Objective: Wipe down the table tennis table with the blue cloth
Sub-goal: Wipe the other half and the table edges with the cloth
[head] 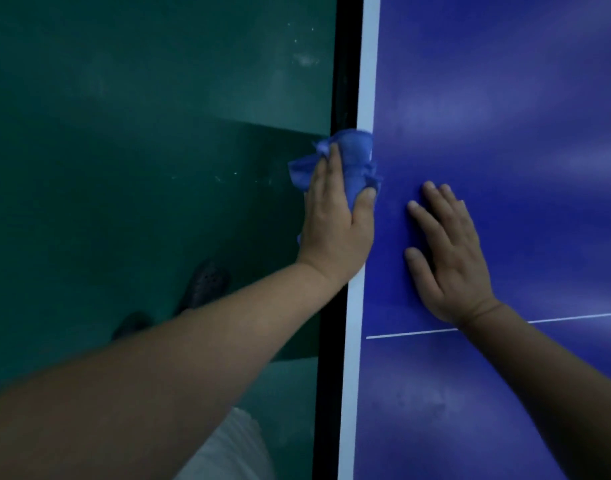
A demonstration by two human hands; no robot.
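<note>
Here the grip of the left hand (pixel 335 223) is closed around a bunched blue cloth (pixel 352 157). The thumb (pixel 366 199) presses on the cloth's right side and one finger (pixel 333 157) lies along its left, while the other fingers are hidden beneath the fabric. The cloth sits right at the edge of the tabletop (pixel 504 116). Its right part covers the white border stripe (pixel 366 81), and its crumpled left folds hang out past the black side edge (pixel 342 81), over the floor. The heel of that hand lies over the same stripe, and the bare forearm runs back to the lower left corner.

Just beside it, apart from the cloth, the right hand (pixel 449 258) lies flat on the blue surface. Its palm is down and its fingers are straight, slightly spread and pointing away and to the left, with nothing held. Its wrist crosses a thin white line (pixel 411 333) that runs across the tabletop from the border stripe.

Soft pale reflections show on the blue surface. Left of the table lies a dark green floor (pixel 124 133), with a few light specks. Two dark shoes (pixel 207 282) stand on it beneath the left forearm, one partly hidden by the arm. A pale garment (pixel 234 452) shows at the bottom edge.
</note>
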